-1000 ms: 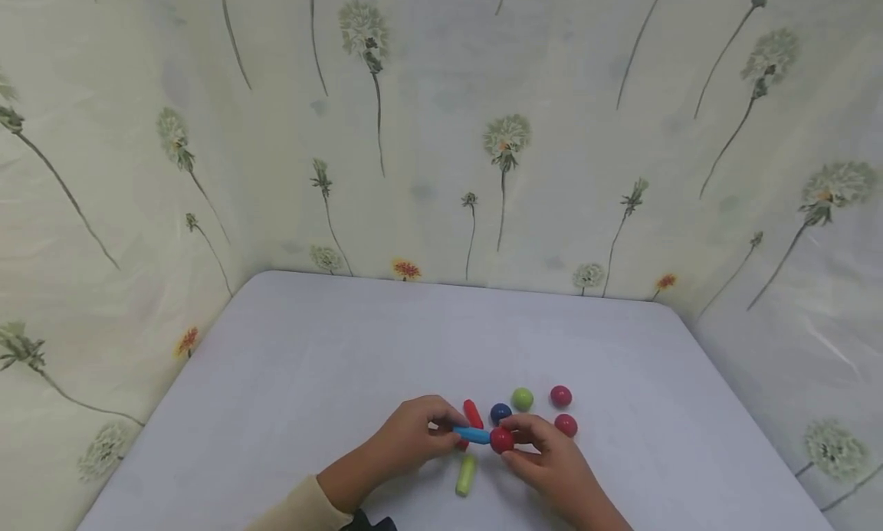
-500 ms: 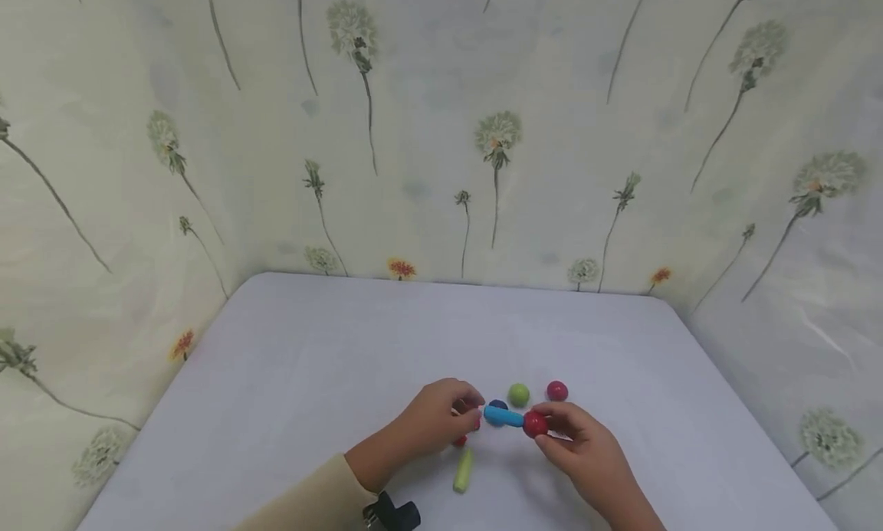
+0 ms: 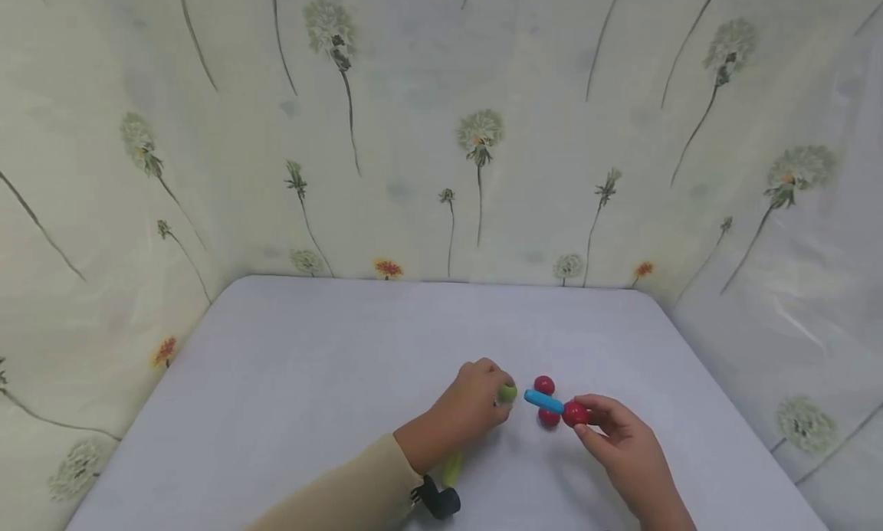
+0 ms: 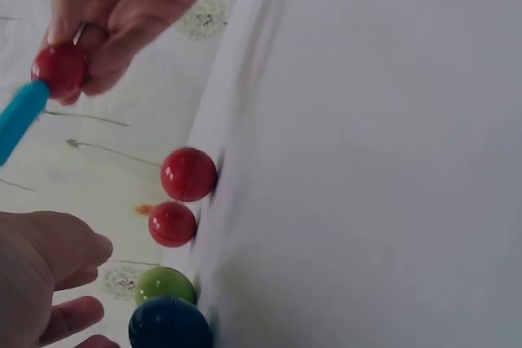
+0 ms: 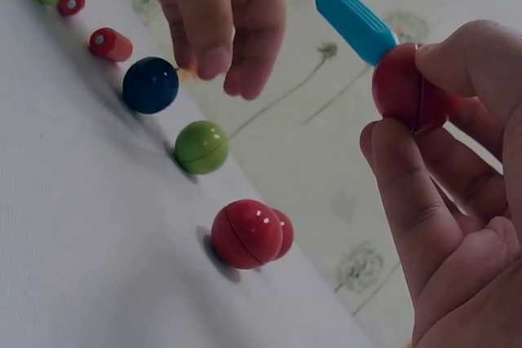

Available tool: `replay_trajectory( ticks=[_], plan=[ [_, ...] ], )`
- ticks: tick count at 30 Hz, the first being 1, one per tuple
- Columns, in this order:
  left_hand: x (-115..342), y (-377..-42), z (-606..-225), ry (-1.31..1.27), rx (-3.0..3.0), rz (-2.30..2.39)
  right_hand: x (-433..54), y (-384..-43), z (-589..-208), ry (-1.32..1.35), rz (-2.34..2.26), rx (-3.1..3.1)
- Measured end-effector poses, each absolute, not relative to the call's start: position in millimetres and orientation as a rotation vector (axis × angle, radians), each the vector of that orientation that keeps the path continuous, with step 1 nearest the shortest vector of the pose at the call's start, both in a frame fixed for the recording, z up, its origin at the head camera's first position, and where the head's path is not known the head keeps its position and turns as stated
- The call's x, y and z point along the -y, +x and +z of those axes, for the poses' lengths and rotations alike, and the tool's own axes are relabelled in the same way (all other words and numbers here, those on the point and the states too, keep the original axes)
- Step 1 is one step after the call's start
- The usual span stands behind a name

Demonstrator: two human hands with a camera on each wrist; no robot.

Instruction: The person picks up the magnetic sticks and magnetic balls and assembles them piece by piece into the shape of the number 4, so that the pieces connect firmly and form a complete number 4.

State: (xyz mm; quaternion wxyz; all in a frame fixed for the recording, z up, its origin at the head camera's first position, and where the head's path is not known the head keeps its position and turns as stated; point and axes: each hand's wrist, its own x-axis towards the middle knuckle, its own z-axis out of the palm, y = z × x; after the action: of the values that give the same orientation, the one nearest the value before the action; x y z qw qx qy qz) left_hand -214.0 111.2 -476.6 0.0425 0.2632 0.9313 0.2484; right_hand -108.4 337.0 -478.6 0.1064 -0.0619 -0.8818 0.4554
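Between thumb and fingers, my right hand (image 3: 624,447) pinches a red ball (image 3: 576,414) with a blue ridged stick (image 5: 356,24) joined to it. The stick points up and leftward, clear of the table. My left hand (image 3: 467,404) holds nothing; its fingers hang loosely over the loose balls. Nearest to it are a green ball (image 5: 202,147) and a dark blue ball (image 5: 152,85), the latter hidden by the hand in the head view. Two more red balls (image 3: 544,385) lie on the table beyond the held stick.
A light green stick (image 3: 451,470) lies under the left forearm, partly covered. Short red sticks (image 5: 110,45) show in the right wrist view, near the blue ball. A black device (image 3: 440,500) is strapped to the left wrist. Flowered cloth (image 3: 414,132) hangs behind the white table (image 3: 331,347).
My left hand has let go of the blue stick and moved right, over the balls. My right hand has carried the red ball and stick to the right and slightly farther away.
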Motion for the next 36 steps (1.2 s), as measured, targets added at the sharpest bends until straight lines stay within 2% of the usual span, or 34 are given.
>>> replay_trajectory(
  ticks=[10, 22, 29, 36],
  plan=[
    [-122, -241, -496, 0.805, -2.843, 0.606, -336, -112, -478, -0.250, 1.463, 2.586],
    [-130, -246, -504, 0.868, -2.815, 0.581, -339, -112, -481, -0.252, 1.420, 2.623],
    [-121, -242, -495, 0.778, -2.785, 0.756, -336, -113, -483, -0.246, 1.440, 2.627],
    [-95, -233, -483, 0.652, -2.589, 1.129, -335, -113, -485, -0.219, 1.471, 2.615]
  ],
)
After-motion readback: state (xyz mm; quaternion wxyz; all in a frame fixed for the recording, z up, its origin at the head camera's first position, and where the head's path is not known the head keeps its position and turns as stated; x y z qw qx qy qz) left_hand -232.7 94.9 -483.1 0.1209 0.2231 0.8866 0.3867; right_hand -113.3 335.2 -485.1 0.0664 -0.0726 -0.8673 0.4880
